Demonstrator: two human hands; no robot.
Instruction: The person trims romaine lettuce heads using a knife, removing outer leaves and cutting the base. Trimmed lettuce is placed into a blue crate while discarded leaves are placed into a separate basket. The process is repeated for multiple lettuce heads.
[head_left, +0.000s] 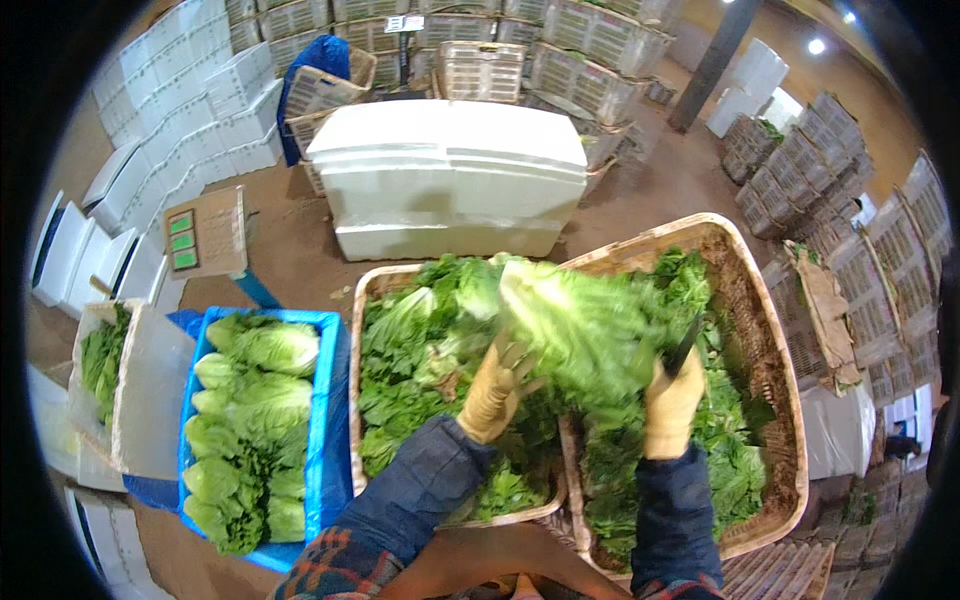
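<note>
A head of romaine-type lettuce (577, 322), blurred by motion, is above the crates between my hands, its pale cut base toward the upper left. My left hand (491, 394), in a yellowish glove, has its fingers spread just below that base; whether they touch it is unclear. In the same kind of glove, my right hand (675, 405) grips a dark-bladed knife (684, 346) beside the leafy end. Beneath my hands, loose green leaves fill a left plastic crate (358, 375) and a tilted right crate (780, 390).
Trimmed lettuce heads (255, 405) lie in rows in a blue-lined box (330, 420) at left. White foam boxes (450, 180) stand ahead. A small table (217, 225) carries green-marked items. Stacked crates (802, 172) line the right; a pillar (712, 67) rises behind.
</note>
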